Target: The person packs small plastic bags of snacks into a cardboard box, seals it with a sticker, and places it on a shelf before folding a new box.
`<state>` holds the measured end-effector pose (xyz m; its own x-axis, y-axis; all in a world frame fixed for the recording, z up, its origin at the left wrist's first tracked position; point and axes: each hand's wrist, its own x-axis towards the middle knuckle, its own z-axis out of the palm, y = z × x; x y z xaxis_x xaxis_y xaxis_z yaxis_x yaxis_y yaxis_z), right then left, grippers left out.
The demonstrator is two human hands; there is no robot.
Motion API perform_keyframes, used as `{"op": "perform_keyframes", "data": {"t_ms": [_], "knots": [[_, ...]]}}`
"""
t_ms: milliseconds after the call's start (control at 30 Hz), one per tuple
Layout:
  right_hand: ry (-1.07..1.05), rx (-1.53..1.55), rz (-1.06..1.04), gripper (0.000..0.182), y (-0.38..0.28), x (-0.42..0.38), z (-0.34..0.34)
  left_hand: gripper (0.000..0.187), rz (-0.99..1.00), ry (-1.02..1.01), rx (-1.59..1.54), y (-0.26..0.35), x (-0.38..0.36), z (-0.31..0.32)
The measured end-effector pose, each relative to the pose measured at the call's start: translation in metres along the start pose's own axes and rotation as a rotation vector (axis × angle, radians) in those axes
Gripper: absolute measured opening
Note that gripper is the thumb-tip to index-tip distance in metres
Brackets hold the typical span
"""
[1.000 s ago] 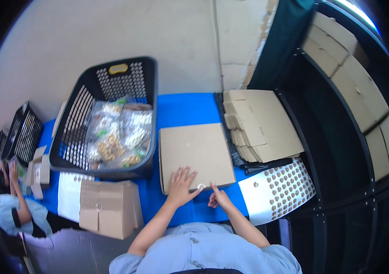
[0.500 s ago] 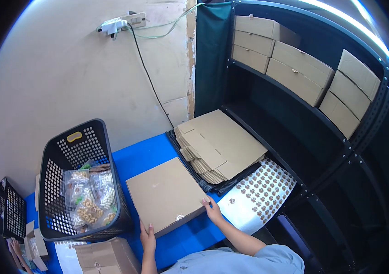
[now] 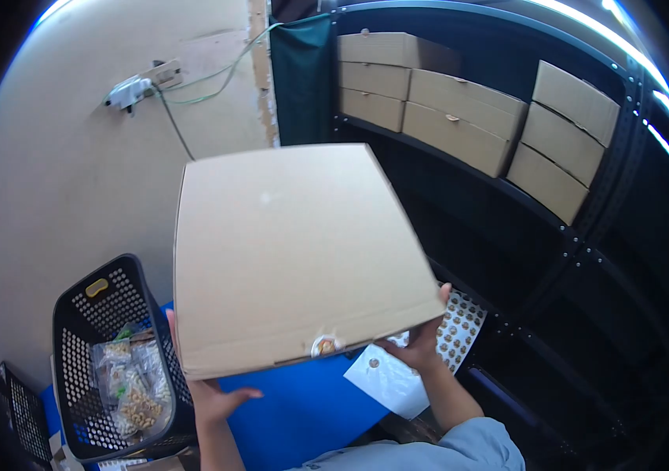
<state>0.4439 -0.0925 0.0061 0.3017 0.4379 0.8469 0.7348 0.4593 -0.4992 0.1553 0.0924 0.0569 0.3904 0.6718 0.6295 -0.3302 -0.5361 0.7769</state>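
Note:
A closed brown cardboard box (image 3: 295, 251) with a round sticker (image 3: 324, 345) on its front edge is held up in the air before me. My left hand (image 3: 215, 396) grips its lower left corner, thumb underneath and fingers up the left side. At the right front corner, my right hand (image 3: 422, 341) holds the box with the thumb below and fingertips showing past the edge. The box hides much of the table and the stack of flat cardboard behind it.
Closed cardboard boxes (image 3: 460, 118) stand stacked on the upper level of a black metal shelf (image 3: 625, 157). A black basket (image 3: 134, 275) with bagged snacks (image 3: 134, 392) is at left on the blue table (image 3: 287, 424). A sticker sheet (image 3: 397, 385) lies at right.
Both hands have lifted the box off the blue table, and it now appears larger and higher in view. The view has tilted up and turned right toward the shelf.

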Motion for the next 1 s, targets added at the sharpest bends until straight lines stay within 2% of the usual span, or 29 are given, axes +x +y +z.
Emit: {"op": "perform_keyframes", "data": {"t_ms": [33,67,133,167,233,267,333,400,433,467,500,567,733,767,800,833,900,1000], "knots": [[-0.009,-0.008,0.009,0.136,0.005,0.01,-0.021,0.132,0.02,-0.072,0.072,-0.001,0.014,0.012],[-0.02,-0.084,-0.112,0.135,-0.007,0.036,-0.039,0.132,0.037,-0.073,0.058,0.005,0.033,0.031],[-0.023,-0.221,-0.232,0.131,-0.021,0.068,-0.073,0.131,0.248,-0.06,-0.177,0.023,0.076,0.075],[-0.026,-0.241,-0.247,0.131,-0.016,0.079,-0.092,0.131,0.26,-0.057,-0.199,0.025,0.092,0.091],[-0.137,-0.21,-0.422,0.131,-0.005,0.098,-0.131,0.111,0.163,-0.133,-0.333,0.023,0.12,0.112],[-0.111,-0.468,-0.407,0.129,-0.017,0.113,-0.15,0.101,0.114,-0.145,-0.338,0.006,0.139,0.118],[-0.031,-0.581,-0.437,0.122,-0.025,0.147,-0.179,0.079,0.05,-0.142,-0.333,-0.002,0.179,0.148],[-0.048,-0.534,-0.439,0.121,-0.02,0.175,-0.207,0.077,0.256,-0.082,-0.366,0.013,0.214,0.196],[-0.052,-0.477,-0.396,0.119,-0.018,0.187,-0.218,0.085,0.137,-0.123,-0.249,0.01,0.233,0.206],[-0.054,-0.417,-0.354,0.117,-0.018,0.198,-0.228,0.096,0.231,-0.142,-0.266,0.02,0.246,0.227],[-0.051,-0.42,-0.361,0.117,-0.017,0.207,-0.237,0.097,0.291,-0.167,-0.233,0.016,0.264,0.24],[-0.034,-0.453,-0.287,0.111,-0.019,0.219,-0.25,0.099,0.353,-0.195,-0.194,0.014,0.289,0.265],[-0.009,-0.569,-0.28,0.103,-0.024,0.238,-0.263,0.103,0.222,-0.355,-0.339,0.011,0.316,0.305],[-0.034,-0.696,-0.315,0.101,-0.026,0.24,-0.265,0.095,0.144,-0.38,-0.44,0.001,0.326,0.306],[-0.059,-0.825,-0.357,0.099,-0.029,0.245,-0.266,0.095,0.152,-0.38,-0.445,-0.008,0.334,0.308],[-0.057,-0.829,-0.367,0.099,-0.032,0.251,-0.266,0.09,0.122,-0.37,-0.491,-0.014,0.34,0.311],[0.002,-1.075,-0.518,0.095,-0.04,0.264,-0.262,0.085,0.096,-0.355,-0.538,-0.025,0.356,0.314],[-0.086,-1.142,-0.568,0.092,-0.045,0.298,-0.25,0.076,0.076,-0.37,-0.593,-0.032,0.367,0.316]]}}
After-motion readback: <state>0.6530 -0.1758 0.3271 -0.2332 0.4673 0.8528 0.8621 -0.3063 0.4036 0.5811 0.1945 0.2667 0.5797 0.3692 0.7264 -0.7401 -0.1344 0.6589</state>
